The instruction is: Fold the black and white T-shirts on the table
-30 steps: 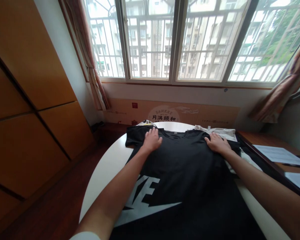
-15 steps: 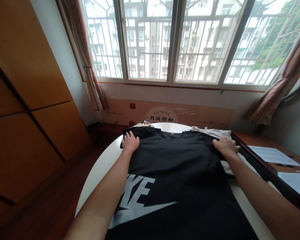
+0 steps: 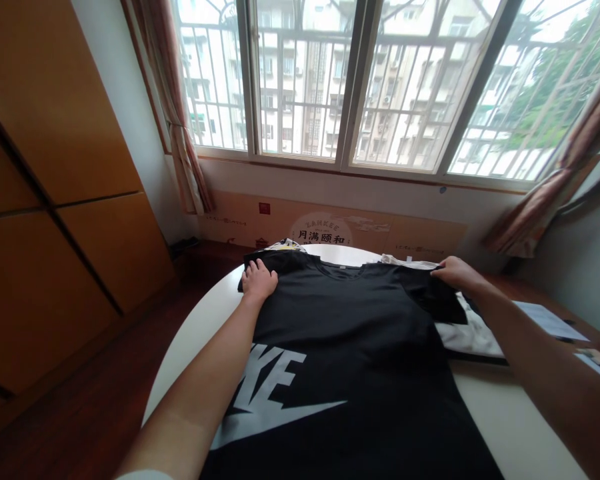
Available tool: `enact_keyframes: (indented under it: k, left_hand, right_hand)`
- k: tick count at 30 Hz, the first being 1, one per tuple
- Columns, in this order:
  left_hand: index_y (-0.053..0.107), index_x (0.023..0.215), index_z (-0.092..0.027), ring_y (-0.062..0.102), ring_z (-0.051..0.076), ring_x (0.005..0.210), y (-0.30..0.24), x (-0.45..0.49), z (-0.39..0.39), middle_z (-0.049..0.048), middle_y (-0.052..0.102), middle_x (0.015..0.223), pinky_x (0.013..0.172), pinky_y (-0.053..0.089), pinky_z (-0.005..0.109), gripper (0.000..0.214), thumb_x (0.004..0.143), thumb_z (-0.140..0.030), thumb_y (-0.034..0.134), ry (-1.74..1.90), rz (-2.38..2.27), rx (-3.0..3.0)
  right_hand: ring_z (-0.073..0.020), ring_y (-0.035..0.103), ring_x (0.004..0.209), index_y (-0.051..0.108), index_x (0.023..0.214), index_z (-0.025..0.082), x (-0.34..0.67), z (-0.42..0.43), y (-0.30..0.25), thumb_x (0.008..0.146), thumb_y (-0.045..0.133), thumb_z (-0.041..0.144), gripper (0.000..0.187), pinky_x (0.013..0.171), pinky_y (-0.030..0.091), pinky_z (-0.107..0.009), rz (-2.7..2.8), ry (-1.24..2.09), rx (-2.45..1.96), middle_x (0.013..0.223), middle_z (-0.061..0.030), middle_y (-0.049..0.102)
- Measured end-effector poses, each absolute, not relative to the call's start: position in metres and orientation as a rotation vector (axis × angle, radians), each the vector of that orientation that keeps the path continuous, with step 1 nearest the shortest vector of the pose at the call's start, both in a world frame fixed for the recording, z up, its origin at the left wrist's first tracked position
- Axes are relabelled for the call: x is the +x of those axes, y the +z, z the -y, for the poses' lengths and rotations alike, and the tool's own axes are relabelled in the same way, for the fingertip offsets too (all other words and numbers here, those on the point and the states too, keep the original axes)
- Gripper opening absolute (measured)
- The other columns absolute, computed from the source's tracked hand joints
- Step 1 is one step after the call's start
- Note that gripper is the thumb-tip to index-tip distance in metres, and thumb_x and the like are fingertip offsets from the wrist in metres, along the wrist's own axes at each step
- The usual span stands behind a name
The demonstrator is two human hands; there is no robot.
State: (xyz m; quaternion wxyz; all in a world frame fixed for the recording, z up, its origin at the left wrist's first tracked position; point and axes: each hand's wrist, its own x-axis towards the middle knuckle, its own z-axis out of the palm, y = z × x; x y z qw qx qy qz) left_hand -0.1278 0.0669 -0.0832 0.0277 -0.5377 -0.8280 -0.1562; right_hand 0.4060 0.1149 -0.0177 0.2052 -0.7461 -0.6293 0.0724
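Observation:
A black T-shirt (image 3: 350, 327) with a large grey print lies spread over a round white table (image 3: 180, 363), its collar toward the window. My left hand (image 3: 260, 279) rests flat on the sleeve at the left, fingers apart. At the right, my right hand (image 3: 457, 275) pinches the upper edge of the other sleeve between thumb and fingers. That sleeve is drawn out to the side and hangs over a pale folded garment (image 3: 473, 333). Some patterned cloth (image 3: 284, 245) shows behind the left shoulder.
White cloth (image 3: 410, 263) lies behind the right sleeve. A brown desk with paper sheets (image 3: 550, 320) stands at the right. Beyond the table, a printed cardboard panel (image 3: 370, 227) leans under the barred window (image 3: 310, 87). A wooden cabinet (image 3: 95, 253) stands at the left.
My right hand has gone from lying over the right sleeve to pinching its edge, and the sleeve is now straightened outward. My left hand stays on the left sleeve.

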Motion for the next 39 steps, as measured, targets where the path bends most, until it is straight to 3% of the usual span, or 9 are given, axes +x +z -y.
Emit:
enact_keyframes:
  k: [4,8,13,15,24,31,34,36,39]
  left_hand:
    - [0.029,0.163,0.003,0.036,0.038,0.154,-0.082,-0.127,-0.065,0.0291,0.031,0.168,0.126,0.029,0.049,0.079,0.100,-0.043,0.038,-0.504,2.563,-1.664]
    - [0.028,0.163,0.003,0.036,0.038,0.154,-0.082,-0.127,-0.065,0.0288,0.031,0.168,0.126,0.028,0.048,0.079,0.100,-0.043,0.039,-0.521,2.567,-1.672]
    - [0.027,0.164,0.003,0.035,0.038,0.155,-0.084,-0.128,-0.065,0.0286,0.030,0.169,0.127,0.027,0.048,0.079,0.100,-0.042,0.040,-0.526,2.576,-1.682]
    - [0.026,0.164,0.003,0.034,0.038,0.155,-0.084,-0.127,-0.065,0.0283,0.030,0.169,0.127,0.026,0.048,0.079,0.100,-0.042,0.040,-0.525,2.582,-1.685]
    - [0.025,0.164,0.004,0.033,0.039,0.155,-0.087,-0.126,-0.065,0.0291,0.029,0.169,0.127,0.025,0.049,0.079,0.101,-0.042,0.040,-0.554,2.581,-1.690]
    - [0.037,0.158,0.000,0.028,0.038,0.157,-0.082,-0.119,-0.061,0.0269,0.029,0.170,0.128,0.019,0.052,0.069,0.101,-0.038,0.042,-0.658,2.472,-1.726]
    - [0.047,0.148,-0.004,0.039,0.038,0.149,-0.074,-0.111,-0.057,0.0261,0.040,0.163,0.123,0.028,0.050,0.057,0.099,-0.032,0.045,-0.729,2.384,-1.734]
    - [0.054,0.140,-0.007,0.049,0.037,0.139,-0.067,-0.100,-0.053,0.0243,0.052,0.152,0.117,0.035,0.048,0.048,0.098,-0.029,0.047,-0.777,2.317,-1.749]
    - [0.065,0.123,-0.011,0.059,0.036,0.125,-0.057,-0.072,-0.047,0.0207,0.068,0.130,0.109,0.041,0.048,0.037,0.099,-0.033,0.045,-0.752,2.271,-1.860]
  right_hand:
    - [-0.0193,0.068,0.063,0.073,0.105,0.012,0.359,-0.111,0.010,0.083,0.069,0.018,0.024,0.050,0.055,-0.025,1.732,0.689,-1.848,0.078,-0.0078,0.072]
    - [-0.0156,0.062,0.061,0.070,0.113,0.015,0.302,-0.111,0.028,0.080,0.073,0.013,0.034,0.049,0.057,-0.025,1.657,1.057,-1.572,0.079,-0.0037,0.067]
    - [-0.0150,0.057,0.061,0.070,0.084,0.014,0.242,-0.123,0.018,0.080,0.079,0.013,0.010,0.053,0.064,-0.031,1.602,1.074,-1.509,0.067,-0.0007,0.057]
    - [-0.0146,0.055,0.059,0.068,0.077,0.016,0.225,-0.128,0.006,0.080,0.080,0.014,0.013,0.054,0.065,-0.032,1.588,1.080,-1.497,0.062,0.0008,0.053]
    - [-0.0168,0.063,0.062,0.063,0.077,0.017,0.189,-0.128,-0.042,0.084,0.076,0.017,0.015,0.058,0.063,-0.031,1.630,1.107,-1.484,0.068,-0.0012,0.062]
    - [-0.0196,0.069,0.085,0.065,0.111,0.018,0.203,-0.090,-0.034,0.088,0.073,0.024,0.025,0.072,0.056,-0.027,1.792,0.897,-1.418,0.095,-0.0066,0.074]
    - [-0.0205,0.067,0.078,0.066,0.100,0.022,0.226,-0.038,-0.030,0.093,0.064,0.032,0.013,0.070,0.049,-0.029,2.099,0.545,-1.376,0.087,-0.0042,0.073]
    - [-0.0215,0.064,0.069,0.059,0.081,0.025,0.245,0.007,-0.034,0.097,0.057,0.043,0.024,0.062,0.042,-0.032,2.294,0.266,-1.446,0.075,-0.0030,0.070]
    - [-0.0256,0.064,0.063,0.049,0.070,0.028,0.267,0.071,-0.048,0.097,0.055,0.055,0.038,0.057,0.033,-0.035,2.371,0.017,-1.692,0.067,-0.0032,0.068]
